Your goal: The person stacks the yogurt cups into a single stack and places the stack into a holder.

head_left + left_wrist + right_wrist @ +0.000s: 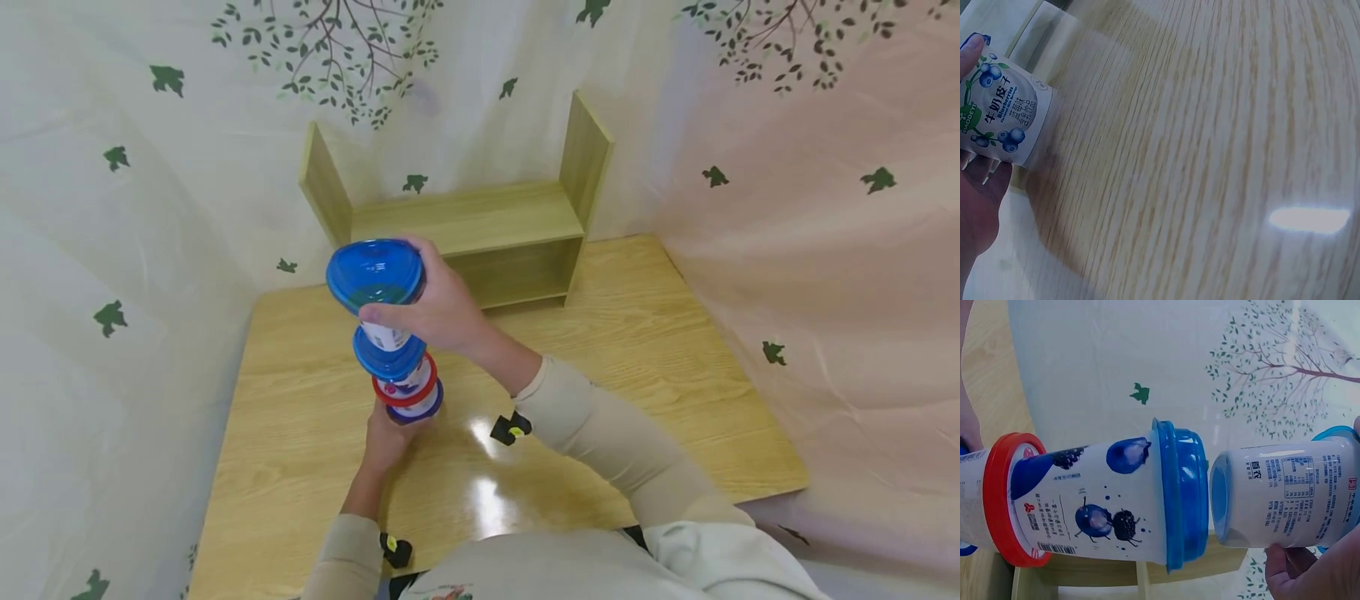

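My right hand (450, 312) grips a white yogurt cup (1291, 494) with a blue lid (375, 271), thumb on one side and fingers on the other. The cup's base is right at the blue lid (1185, 494) of a berry-print cup (1097, 506) below. That one stands on a cup with a red lid (996, 500), which sits over a purple-blue lid (437, 402). Low on the column, my left hand (390, 437) holds the bottom cup (1007, 112), which bears a blueberry print; its thumb lies near the lid. The stack leans a little in the head view.
Behind the stack stands a wooden two-tier shelf (465, 218) with upright side panels, at the back of the wood-grain table (622, 383). Curtains with leaf prints (750, 275) enclose the table on its sides and back.
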`<state>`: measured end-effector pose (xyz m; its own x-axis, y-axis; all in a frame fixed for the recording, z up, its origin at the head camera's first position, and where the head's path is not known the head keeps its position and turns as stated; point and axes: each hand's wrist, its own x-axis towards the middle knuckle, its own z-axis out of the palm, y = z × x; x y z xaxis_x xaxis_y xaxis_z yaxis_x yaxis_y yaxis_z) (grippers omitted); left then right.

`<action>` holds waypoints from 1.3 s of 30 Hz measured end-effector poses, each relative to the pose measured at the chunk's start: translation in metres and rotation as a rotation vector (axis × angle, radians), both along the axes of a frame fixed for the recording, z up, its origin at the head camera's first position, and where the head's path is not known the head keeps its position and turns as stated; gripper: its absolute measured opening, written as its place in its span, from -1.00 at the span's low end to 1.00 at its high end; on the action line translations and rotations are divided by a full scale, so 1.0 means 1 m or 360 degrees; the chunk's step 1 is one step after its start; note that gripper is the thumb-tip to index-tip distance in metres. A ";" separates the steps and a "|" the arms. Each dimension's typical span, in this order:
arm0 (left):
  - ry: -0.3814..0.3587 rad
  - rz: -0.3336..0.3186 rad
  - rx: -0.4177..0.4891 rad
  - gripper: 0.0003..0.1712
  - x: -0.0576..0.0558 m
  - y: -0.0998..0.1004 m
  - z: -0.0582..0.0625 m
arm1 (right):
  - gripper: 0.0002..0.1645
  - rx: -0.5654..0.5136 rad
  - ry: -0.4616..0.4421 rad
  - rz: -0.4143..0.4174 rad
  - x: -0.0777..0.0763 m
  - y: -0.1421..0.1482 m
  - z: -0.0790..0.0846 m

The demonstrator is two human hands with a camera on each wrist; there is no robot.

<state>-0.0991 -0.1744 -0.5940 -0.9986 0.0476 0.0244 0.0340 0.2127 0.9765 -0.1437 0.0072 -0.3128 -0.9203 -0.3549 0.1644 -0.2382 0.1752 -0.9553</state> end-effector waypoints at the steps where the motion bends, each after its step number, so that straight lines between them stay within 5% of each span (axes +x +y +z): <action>1: -0.0009 -0.0001 0.0004 0.04 0.000 0.000 0.000 | 0.10 0.0019 -0.0006 0.0000 0.001 -0.002 0.000; 12: -0.0008 -0.0037 0.0059 0.04 0.003 0.001 -0.002 | 0.13 0.0142 0.0016 -0.0036 0.005 -0.010 -0.013; 20: -0.0001 -0.0050 0.0082 0.07 0.002 0.001 -0.003 | 0.24 0.0275 0.0061 -0.0003 0.010 -0.013 -0.009; 26: -0.0102 -0.0039 0.0031 0.09 -0.001 0.000 0.002 | 0.33 0.0452 0.0154 -0.0052 0.006 0.001 0.007; 32: -0.0174 -0.0018 -0.0058 0.11 -0.003 -0.002 0.003 | 0.21 0.0437 0.0280 -0.0447 -0.022 0.049 0.033; 39: -0.0054 -0.0015 -0.0038 0.09 0.000 -0.002 -0.001 | 0.13 0.0551 0.0355 -0.1027 -0.075 0.128 0.059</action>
